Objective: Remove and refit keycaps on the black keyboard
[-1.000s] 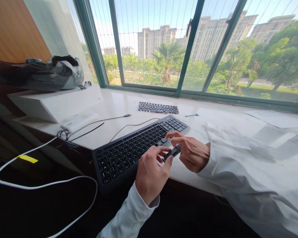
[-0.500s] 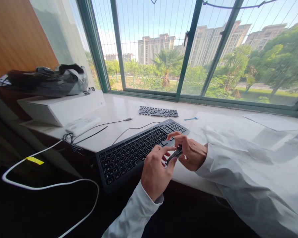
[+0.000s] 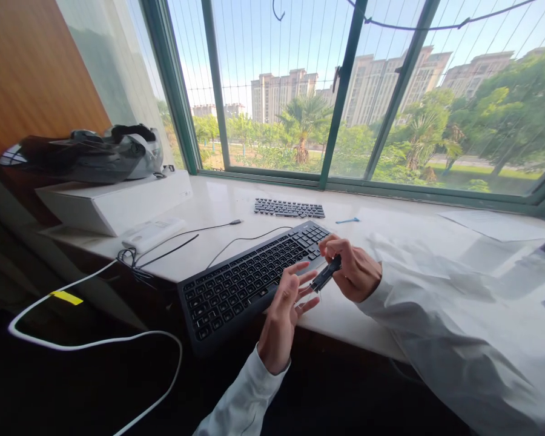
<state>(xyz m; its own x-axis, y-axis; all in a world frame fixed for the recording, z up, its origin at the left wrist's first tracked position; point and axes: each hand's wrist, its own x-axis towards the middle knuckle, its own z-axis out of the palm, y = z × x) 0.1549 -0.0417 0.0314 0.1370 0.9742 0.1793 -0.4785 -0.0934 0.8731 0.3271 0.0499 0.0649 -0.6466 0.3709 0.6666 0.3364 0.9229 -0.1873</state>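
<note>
My right hand (image 3: 355, 269) is closed round one end of a long black keycap (image 3: 323, 277), which points down and to the left. A thin wire seems to stick out at its lower end. My left hand (image 3: 281, 312) is open beside that end, fingers spread; whether a fingertip touches it I cannot tell. Behind both hands a black keyboard (image 3: 238, 275) lies slanted on the white sill. Most of its main key area shows bare sockets, while keycaps sit on the number pad at its right end.
Loose black keycaps (image 3: 289, 208) lie in rows near the window. A small blue tool (image 3: 347, 220) is right of them, and paper (image 3: 490, 225) farther right. At left are a white box (image 3: 113, 203) with dark gear (image 3: 86, 154) on it, cables (image 3: 134, 257) and a hanging white cable (image 3: 95, 338).
My left hand has let go of the long keycap and spread its fingers, moving slightly left. My right hand keeps hold of the keycap, now more in view.
</note>
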